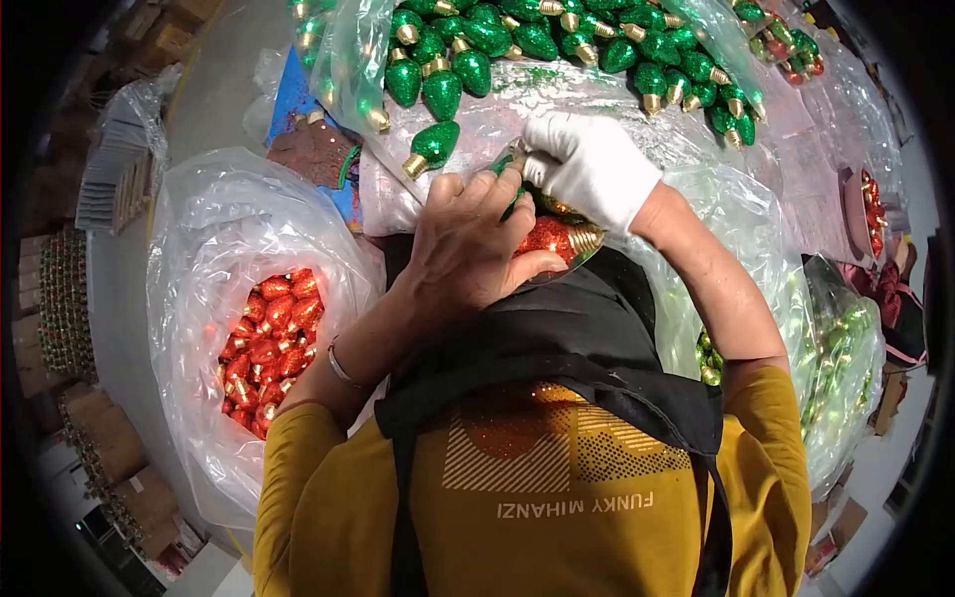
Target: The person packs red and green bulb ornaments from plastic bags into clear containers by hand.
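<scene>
Centre of frame: we see both hands meeting over a small cluster of glitter bulbs. The left hand (473, 244), bare, is curled with its fingers closed around a red bulb (547, 239) that has a gold ribbed cap, just right of the palm. The right hand (587, 164), in a white glove, sits just above and right of it, fingertips pinched on a green bulb (512, 179) at the left hand's fingertips. The hands touch each other; both are clamped, not open.

Upper frame: a pile of green bulbs (557, 45) lies on clear plastic sheet (557, 99), and one loose green one (433, 147) sits just upper left of the hands.

Left of frame: an open clear bag (199, 249) holds red bulbs (269, 343), well apart from the hands.

Right of frame: another clear bag (836, 368) with greenish bulbs inside, contents blurred. Lower frame: yellow shirt (328, 497) and black apron (577, 348).
</scene>
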The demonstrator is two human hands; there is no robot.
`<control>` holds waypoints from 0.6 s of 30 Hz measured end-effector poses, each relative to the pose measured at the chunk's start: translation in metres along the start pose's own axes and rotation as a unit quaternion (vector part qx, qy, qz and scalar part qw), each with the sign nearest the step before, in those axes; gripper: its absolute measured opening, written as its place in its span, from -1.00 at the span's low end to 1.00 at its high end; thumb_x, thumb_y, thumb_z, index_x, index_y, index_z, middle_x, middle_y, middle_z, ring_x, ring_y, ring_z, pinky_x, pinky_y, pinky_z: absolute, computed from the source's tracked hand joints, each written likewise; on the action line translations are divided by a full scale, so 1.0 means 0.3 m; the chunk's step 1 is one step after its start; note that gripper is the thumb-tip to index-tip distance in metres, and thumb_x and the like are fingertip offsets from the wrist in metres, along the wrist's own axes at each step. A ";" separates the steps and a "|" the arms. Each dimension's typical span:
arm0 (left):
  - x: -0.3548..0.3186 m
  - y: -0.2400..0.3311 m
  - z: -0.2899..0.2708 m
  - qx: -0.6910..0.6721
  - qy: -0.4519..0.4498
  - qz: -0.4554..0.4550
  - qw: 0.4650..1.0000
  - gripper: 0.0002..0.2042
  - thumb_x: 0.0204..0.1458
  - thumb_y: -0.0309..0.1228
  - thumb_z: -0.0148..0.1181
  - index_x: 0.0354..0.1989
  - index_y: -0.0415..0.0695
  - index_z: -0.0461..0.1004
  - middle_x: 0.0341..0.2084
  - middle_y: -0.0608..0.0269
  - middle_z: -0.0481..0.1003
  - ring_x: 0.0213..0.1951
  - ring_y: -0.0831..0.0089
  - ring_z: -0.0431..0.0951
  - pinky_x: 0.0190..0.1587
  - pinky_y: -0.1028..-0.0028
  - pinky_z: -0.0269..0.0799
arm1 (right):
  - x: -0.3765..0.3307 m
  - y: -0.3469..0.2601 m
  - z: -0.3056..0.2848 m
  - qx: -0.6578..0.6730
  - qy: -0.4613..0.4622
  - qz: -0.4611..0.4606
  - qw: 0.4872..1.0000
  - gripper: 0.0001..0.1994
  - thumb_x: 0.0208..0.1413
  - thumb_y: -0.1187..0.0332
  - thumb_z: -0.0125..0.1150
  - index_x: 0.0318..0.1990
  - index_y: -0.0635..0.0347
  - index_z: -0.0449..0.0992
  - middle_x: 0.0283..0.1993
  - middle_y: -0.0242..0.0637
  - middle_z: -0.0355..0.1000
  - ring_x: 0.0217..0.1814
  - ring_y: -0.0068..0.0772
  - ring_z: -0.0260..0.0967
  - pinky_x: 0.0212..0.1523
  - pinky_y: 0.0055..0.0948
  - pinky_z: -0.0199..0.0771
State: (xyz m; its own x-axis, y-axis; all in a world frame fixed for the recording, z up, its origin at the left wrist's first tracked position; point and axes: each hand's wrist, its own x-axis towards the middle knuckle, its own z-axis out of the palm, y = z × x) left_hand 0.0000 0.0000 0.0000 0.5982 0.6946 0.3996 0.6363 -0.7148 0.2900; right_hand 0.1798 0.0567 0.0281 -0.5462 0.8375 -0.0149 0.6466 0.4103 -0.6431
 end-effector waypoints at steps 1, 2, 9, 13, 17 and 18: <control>0.003 0.003 -0.006 0.008 -0.010 -0.001 1.000 -0.42 -0.26 0.06 0.33 -0.20 -0.19 0.46 -0.13 0.13 0.39 -0.16 0.23 0.40 -0.11 0.26 0.15 | -0.010 -0.001 0.021 -0.062 0.019 -0.022 0.998 -0.78 -0.04 0.25 0.15 -0.32 0.20 0.42 -0.25 0.02 0.42 -0.25 0.05 0.42 -0.27 -0.16 0.42; 0.005 0.004 -0.012 0.015 -0.020 -0.002 1.000 -0.42 -0.27 0.06 0.34 -0.21 -0.20 0.46 -0.17 0.15 0.40 -0.17 0.24 0.40 -0.12 0.27 0.16 | -0.016 -0.002 0.036 -0.124 0.039 -0.044 0.991 -0.81 -0.01 0.28 0.11 -0.32 0.21 0.41 -0.22 0.03 0.41 -0.24 0.04 0.42 -0.28 -0.15 0.42; 0.053 0.016 -0.035 0.003 -0.043 0.000 0.999 -0.38 -0.27 0.01 0.35 -0.11 -0.23 0.43 -0.25 0.12 0.40 -0.21 0.24 0.39 -0.18 0.28 0.18 | -0.008 0.023 0.036 -0.117 0.128 -0.029 0.984 -0.80 0.03 0.32 0.04 -0.23 0.23 0.43 -0.23 -0.02 0.40 -0.23 0.00 0.41 -0.24 -0.21 0.41; 0.077 0.010 -0.053 0.021 -0.043 0.004 0.999 -0.32 -0.24 -0.01 0.33 0.01 -0.26 0.37 -0.25 0.06 0.40 -0.23 0.22 0.39 -0.19 0.29 0.19 | -0.092 0.019 -0.086 0.062 0.107 -0.042 0.991 -0.74 0.02 0.29 0.10 -0.16 0.22 0.44 -0.17 -0.06 0.38 -0.12 -0.05 0.38 -0.15 -0.30 0.39; 0.093 -0.018 -0.042 0.038 -0.052 0.028 0.998 -0.25 -0.19 -0.01 0.29 0.11 -0.29 0.28 -0.21 -0.01 0.39 -0.24 0.20 0.38 -0.19 0.29 0.20 | -0.202 -0.012 -0.063 -0.092 0.105 -0.048 0.989 -0.69 0.01 0.23 0.16 -0.13 0.21 0.44 -0.06 -0.10 0.36 0.02 -0.09 0.34 -0.02 -0.32 0.33; 0.096 -0.023 -0.033 0.048 -0.040 0.034 0.997 -0.24 -0.17 0.01 0.27 0.13 -0.31 0.26 -0.18 -0.03 0.38 -0.22 0.20 0.38 -0.19 0.29 0.20 | -0.227 -0.003 -0.022 -0.175 0.125 -0.093 0.972 -0.68 0.00 0.22 0.15 -0.14 0.24 0.44 -0.09 -0.11 0.37 0.01 -0.06 0.33 0.00 -0.24 0.31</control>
State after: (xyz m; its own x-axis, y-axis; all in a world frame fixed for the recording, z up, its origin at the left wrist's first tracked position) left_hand 0.0080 0.0242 0.0180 0.6762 0.6518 0.3434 0.6347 -0.7521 0.1777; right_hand 0.2199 0.0017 0.0349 -0.5527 0.7806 0.2919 0.7141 0.6242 -0.3169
